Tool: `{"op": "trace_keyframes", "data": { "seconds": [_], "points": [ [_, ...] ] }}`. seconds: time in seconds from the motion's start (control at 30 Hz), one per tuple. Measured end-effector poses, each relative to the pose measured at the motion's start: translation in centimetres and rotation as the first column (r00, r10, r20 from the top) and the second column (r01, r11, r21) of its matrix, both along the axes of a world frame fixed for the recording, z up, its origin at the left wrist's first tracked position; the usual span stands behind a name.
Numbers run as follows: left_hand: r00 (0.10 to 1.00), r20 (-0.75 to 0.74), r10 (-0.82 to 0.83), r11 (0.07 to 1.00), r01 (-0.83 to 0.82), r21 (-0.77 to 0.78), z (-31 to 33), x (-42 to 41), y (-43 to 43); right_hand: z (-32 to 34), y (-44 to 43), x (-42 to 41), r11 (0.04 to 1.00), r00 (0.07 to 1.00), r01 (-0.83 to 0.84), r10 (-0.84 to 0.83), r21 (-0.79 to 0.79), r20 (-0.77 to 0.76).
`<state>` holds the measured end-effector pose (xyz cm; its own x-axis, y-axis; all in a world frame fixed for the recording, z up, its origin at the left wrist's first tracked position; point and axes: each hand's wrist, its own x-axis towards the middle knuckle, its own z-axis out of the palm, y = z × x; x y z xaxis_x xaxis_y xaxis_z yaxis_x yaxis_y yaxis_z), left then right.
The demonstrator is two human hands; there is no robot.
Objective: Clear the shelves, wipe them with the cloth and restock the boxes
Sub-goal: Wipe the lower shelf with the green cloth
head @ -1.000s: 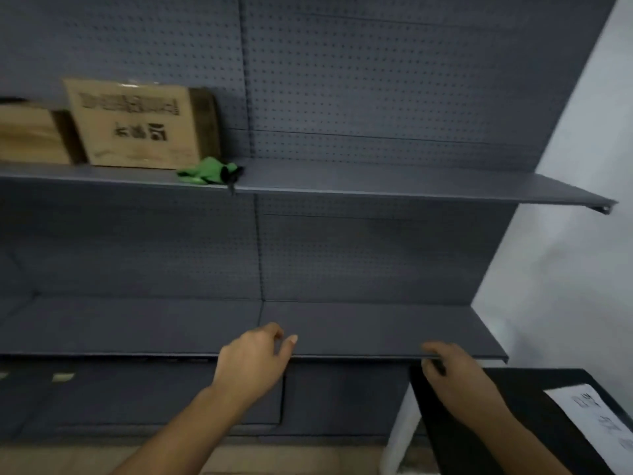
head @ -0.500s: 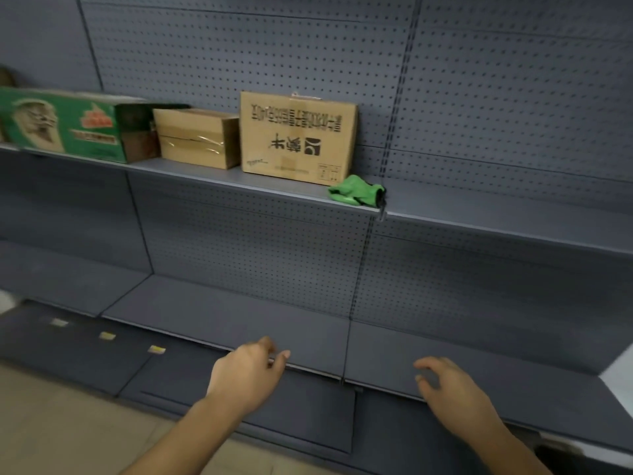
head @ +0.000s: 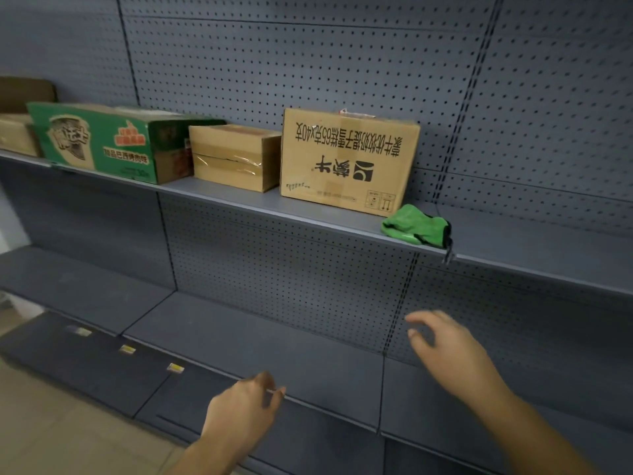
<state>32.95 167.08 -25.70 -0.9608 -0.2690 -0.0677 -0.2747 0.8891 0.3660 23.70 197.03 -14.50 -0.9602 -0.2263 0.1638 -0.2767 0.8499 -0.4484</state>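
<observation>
Our left hand [head: 241, 411] hangs low at the front edge of the lower shelf [head: 274, 344], its fingers loosely curled and holding nothing; we cannot tell whether the fingertips touch the edge. Our right hand [head: 448, 351] is raised over the same shelf, fingers relaxed and slightly spread, empty too.

The green cloth [head: 416, 225] lies bunched at the front edge of the upper shelf [head: 513, 245], well above our right fingertips. Just to its left stands a tall cardboard box [head: 347, 159] with its print upside down, above and between our two hands. Further left, above our left fingers, sits a small taped box [head: 233, 157], then a green printed box [head: 102, 140] and a plain brown box [head: 15, 135] at the far edge. Small yellow labels [head: 175, 367] lie on the base shelf, left of our left fingers.
</observation>
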Motion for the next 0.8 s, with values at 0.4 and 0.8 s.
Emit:
{"op": "trace_keyframes", "data": {
  "seconds": [0.4, 0.8],
  "points": [
    [1.0, 0.015, 0.011, 1.0, -0.011, 0.024, -5.0, -9.8, -0.5, 11.9, -1.7, -12.4, 0.998, 0.929, -0.063, 0.052, -0.019, -0.367],
    [0.986, 0.154, -0.063, 0.995, 0.049, 0.092, -10.8, -14.5, -3.7, 10.4, -2.5, -19.6, 0.943, 0.997, -0.012, 0.036, 0.334, -0.066]
  ]
}}
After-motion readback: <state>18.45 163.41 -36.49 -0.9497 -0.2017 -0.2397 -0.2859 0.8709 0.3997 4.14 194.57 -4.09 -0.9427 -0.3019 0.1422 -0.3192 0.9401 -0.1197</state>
